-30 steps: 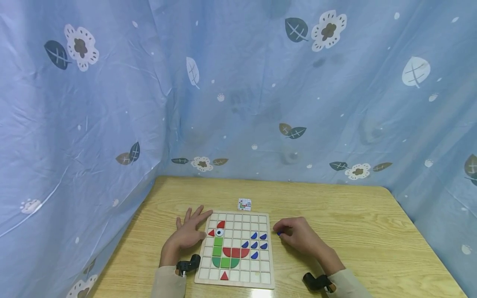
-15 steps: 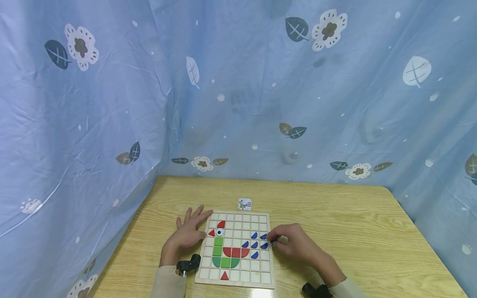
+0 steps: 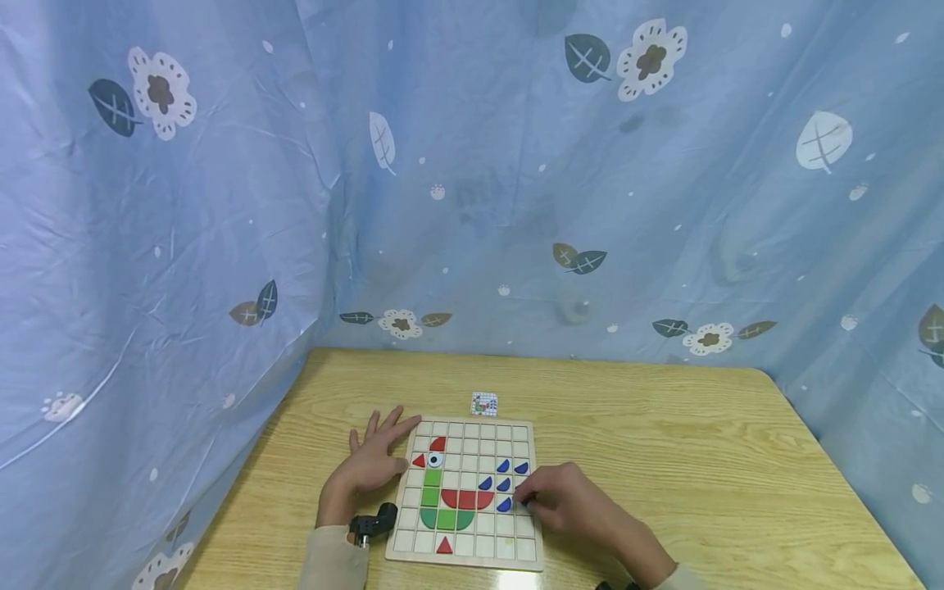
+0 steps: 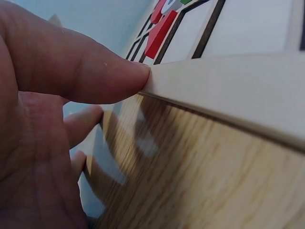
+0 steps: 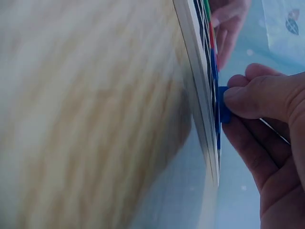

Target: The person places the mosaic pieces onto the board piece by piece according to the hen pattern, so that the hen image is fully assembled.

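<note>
A wooden grid board [image 3: 537, 524] lies on the table, bearing a bird-like picture of coloured pieces. My left hand [image 3: 369, 467] has its fingers spread at the left side; its thumb [image 4: 109, 78] touches the board's edge. My right hand [image 3: 571, 504] is over the rightmost column, pinching a blue piece [image 5: 224, 105] between thumb and fingers. In the right wrist view that piece stands right at the board's surface; whether it sits in a square cannot be told. Several blue half-round pieces [image 3: 503, 466] lie in squares beside it. The right hand covers part of that column.
A small picture card [image 3: 484, 404] lies just behind the board. Red pieces [image 3: 467, 501], green pieces [image 3: 431, 496] and a white eye piece [image 3: 435, 460] sit in the grid. A blue patterned curtain [image 3: 472, 205] hangs behind the wooden table [image 3: 664, 442].
My right hand has moved from the table right of the board, leftward and nearer to me, onto the rightmost column, carrying the blue piece. The left hand has stayed still.
</note>
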Available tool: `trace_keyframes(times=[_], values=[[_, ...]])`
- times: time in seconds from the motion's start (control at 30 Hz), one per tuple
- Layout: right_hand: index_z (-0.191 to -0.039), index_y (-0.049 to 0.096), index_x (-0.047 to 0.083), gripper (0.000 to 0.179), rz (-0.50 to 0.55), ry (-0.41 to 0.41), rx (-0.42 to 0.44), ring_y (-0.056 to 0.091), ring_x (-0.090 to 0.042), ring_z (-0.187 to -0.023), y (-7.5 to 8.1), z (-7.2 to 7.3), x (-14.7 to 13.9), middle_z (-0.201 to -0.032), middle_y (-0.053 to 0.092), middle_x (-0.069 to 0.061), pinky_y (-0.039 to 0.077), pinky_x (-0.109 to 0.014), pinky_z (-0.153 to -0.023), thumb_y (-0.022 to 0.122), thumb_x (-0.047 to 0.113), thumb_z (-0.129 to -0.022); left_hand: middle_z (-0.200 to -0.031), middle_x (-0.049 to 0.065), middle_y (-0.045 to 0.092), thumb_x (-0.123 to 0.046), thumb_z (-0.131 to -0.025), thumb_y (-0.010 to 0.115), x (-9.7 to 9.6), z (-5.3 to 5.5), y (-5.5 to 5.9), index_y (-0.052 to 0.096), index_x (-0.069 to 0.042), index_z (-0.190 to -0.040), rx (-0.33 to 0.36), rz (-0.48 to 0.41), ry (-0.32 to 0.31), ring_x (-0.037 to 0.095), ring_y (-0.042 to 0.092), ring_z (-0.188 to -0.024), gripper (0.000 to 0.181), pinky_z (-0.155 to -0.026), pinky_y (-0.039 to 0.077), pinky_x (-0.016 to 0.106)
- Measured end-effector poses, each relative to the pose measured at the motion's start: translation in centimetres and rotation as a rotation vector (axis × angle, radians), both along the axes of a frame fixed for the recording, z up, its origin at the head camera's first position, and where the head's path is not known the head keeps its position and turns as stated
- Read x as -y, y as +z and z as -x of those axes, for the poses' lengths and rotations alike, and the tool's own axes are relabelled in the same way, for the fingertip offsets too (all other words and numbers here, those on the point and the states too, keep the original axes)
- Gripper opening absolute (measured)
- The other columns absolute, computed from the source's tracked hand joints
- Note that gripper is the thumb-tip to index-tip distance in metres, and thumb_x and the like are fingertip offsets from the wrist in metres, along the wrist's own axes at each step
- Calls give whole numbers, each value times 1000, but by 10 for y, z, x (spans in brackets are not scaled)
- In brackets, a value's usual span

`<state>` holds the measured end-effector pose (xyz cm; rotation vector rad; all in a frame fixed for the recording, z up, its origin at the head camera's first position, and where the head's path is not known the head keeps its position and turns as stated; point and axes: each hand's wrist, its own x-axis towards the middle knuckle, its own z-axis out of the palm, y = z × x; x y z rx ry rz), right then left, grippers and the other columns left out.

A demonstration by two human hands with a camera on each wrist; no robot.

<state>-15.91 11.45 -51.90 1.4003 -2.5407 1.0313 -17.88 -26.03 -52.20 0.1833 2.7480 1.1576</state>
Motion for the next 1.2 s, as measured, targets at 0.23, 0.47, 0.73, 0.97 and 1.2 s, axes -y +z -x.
trace_keyframes(times=[0.23, 0.47, 0.73, 0.97, 1.2], values=[[-105, 86, 18, 28, -84, -6, 52, 74, -1, -102, 2, -3, 5, -105, 82, 10, 64, -24, -89, 82, -6, -90, -182, 21, 23, 0, -86, 68, 0, 0, 0, 53, -17, -164, 6, -4, 2, 54, -7, -168, 81, -123, -19, 81], [-109, 86, 21, 31, -134, -23, 89, 72, 1, -104, 5, -5, 6, -107, 81, 14, 64, -27, -92, 82, -4, -92, -181, 21, 23, 0, -84, 68, 0, 1, -1, 54, -17, -163, -3, 5, 1, 54, -7, -168, 82, -123, -19, 81], [-107, 86, 19, 31, -96, 9, 46, 73, 0, -103, 0, -4, 6, -106, 82, 11, 64, -25, -89, 81, -7, -90, -181, 22, 24, -1, -84, 67, -1, 1, -1, 54, -16, -163, -13, 2, -2, 55, -6, -168, 82, -122, -19, 82], [-104, 86, 18, 27, -50, -1, -13, 73, 1, -100, -1, -4, 0, -103, 82, 10, 62, -20, -87, 82, -4, -89, -180, 25, 24, -1, -82, 67, -6, 2, 2, 55, -14, -162, -23, -11, 8, 58, -3, -166, 81, -122, -19, 82], [-103, 83, 11, 24, 62, -64, -142, 79, -7, -95, 6, -3, -20, -100, 83, 6, 61, -17, -86, 82, -4, -85, -181, 24, 23, -3, -89, 66, -6, 0, 13, 51, -13, -165, 2, 45, 18, 59, 2, -166, 77, -123, -12, 85]])
